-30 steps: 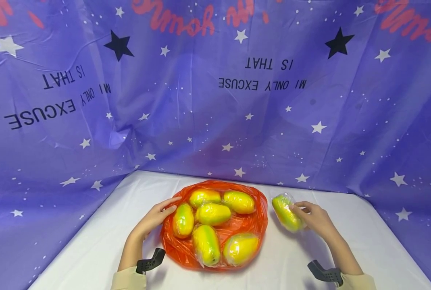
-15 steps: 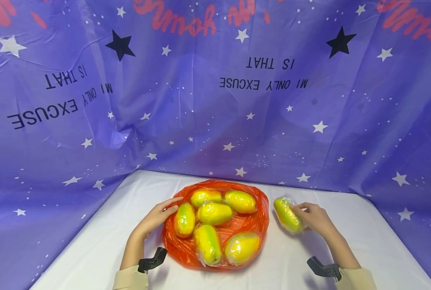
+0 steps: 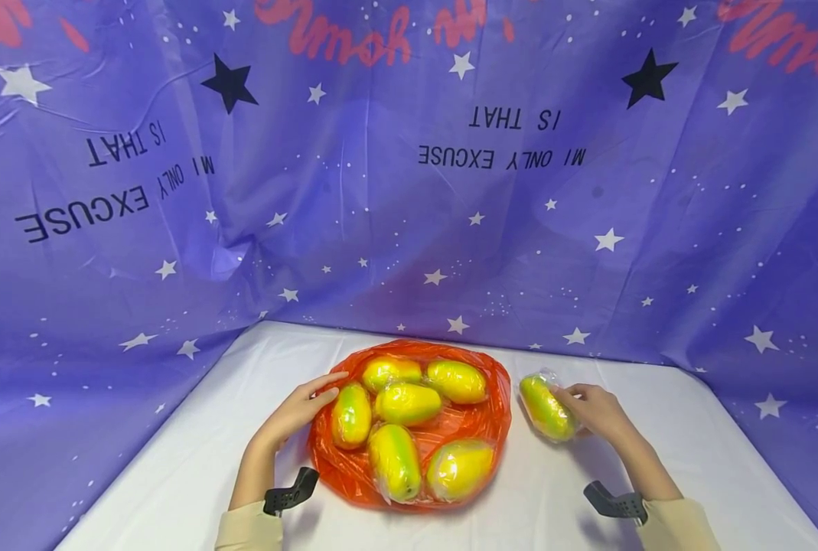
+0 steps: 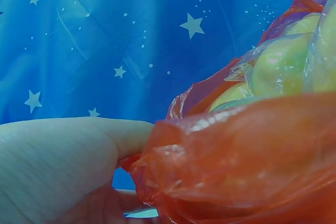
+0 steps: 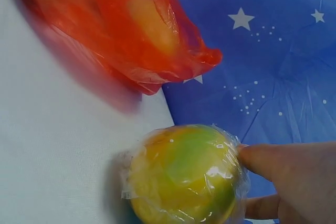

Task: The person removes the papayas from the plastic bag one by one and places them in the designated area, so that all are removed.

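Note:
A red plastic bag [image 3: 450, 428] lies spread with its mouth up, bearing several yellow-green mangoes [image 3: 409, 404] in clear wrap. My left hand [image 3: 297, 413] grips the bag's left rim. From the left wrist, the thumb [image 4: 126, 135] meets the red film, which hides its tip. On the right, beside the bag, my right hand [image 3: 598, 413] holds one wrapped mango [image 3: 545, 405] by its right side. Close up in the right wrist view, a finger [image 5: 262, 162] presses the wrap of this mango [image 5: 184, 171] and another digit shows lower down.
White cloth covers the table [image 3: 560, 497]. Behind it and along both sides hangs a purple curtain [image 3: 381, 229] with stars and lettering. Each wrist wears a black camera mount, the left mount [image 3: 291, 493] near the bag's front left edge.
Both hands, the bag and the mangoes keep their places. The head view has shifted very slightly.

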A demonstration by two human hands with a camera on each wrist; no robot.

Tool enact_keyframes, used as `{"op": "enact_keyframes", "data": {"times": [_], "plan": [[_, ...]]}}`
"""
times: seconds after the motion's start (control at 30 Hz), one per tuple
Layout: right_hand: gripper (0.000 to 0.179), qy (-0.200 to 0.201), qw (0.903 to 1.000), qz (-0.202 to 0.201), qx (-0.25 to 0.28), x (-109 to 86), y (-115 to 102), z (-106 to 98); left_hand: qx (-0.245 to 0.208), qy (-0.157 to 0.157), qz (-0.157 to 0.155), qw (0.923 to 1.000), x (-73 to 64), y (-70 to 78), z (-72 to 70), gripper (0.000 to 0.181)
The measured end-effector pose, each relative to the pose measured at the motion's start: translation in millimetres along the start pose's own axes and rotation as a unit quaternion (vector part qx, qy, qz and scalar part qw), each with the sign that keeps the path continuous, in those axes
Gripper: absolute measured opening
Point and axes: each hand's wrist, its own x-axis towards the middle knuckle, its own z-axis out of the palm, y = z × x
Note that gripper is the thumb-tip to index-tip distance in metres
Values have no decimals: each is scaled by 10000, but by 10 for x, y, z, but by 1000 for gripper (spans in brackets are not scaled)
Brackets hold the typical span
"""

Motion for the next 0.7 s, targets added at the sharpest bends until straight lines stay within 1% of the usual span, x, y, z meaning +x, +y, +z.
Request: {"op": "enact_keyframes", "data": {"times": [0.2,0.47,0.6,0.7], "plan": [[67,-270,9995,155,-23,30,-5,-39,5,22,-38,10000,9,20,-1,40],[71,-536,9983,220,56,55,29,-58,76,-31,104,9999,-5,52,-14,42],[73,-613,9979,226,47,47,42,-60,73,-34,138,9999,-4,40,-7,42],[72,-567,9983,163,29,31,44,-57,57,-14,123,9999,-2,29,-2,42]]}}
